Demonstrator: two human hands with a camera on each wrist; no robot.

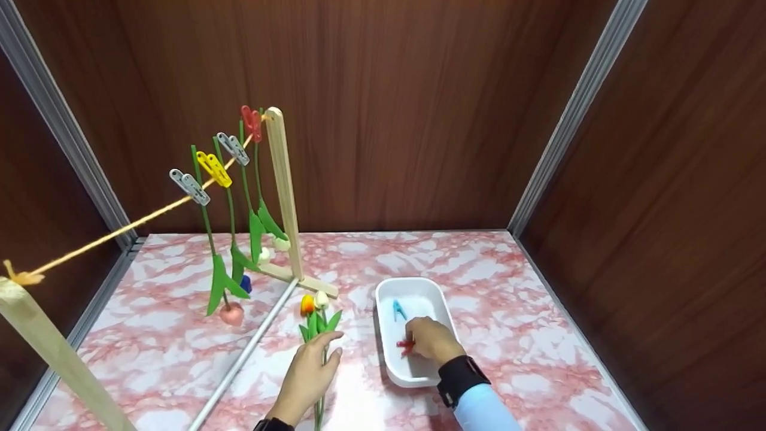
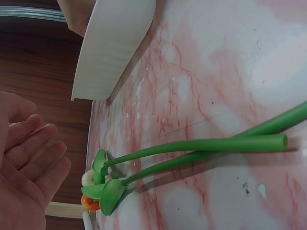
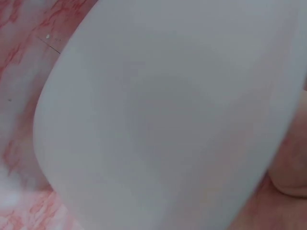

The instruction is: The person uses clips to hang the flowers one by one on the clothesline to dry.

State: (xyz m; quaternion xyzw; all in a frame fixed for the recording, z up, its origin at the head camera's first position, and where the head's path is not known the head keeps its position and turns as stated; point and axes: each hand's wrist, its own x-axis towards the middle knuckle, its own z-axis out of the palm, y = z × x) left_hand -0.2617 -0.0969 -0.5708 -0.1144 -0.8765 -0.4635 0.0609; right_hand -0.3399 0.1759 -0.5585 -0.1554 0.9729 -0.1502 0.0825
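My right hand (image 1: 435, 341) reaches down into a white tray (image 1: 383, 359). Its fingers are over one end of a red clothespin (image 1: 405, 345); the fingertips are hidden, so I cannot tell whether they pinch it. A light blue clothespin (image 1: 399, 310) lies farther back in the tray. My left hand (image 1: 311, 368) hovers above artificial tulips lying on the table, its fingers loosely bent and holding nothing. One tulip bloom is orange (image 1: 307, 304), another white (image 1: 321, 299). In the left wrist view, the green stems (image 2: 201, 146) lie apart from the hand. The right wrist view shows mostly the tray wall (image 3: 158, 105).
On the left, a yellow string (image 1: 128, 226) runs between two wooden posts (image 1: 284, 179). Several tulips hang from it upside down, held by grey (image 1: 190, 187), yellow (image 1: 214, 169) and red (image 1: 252, 123) clothespins. A white rod (image 1: 245, 353) joins the post bases along the marbled table (image 1: 508, 287).
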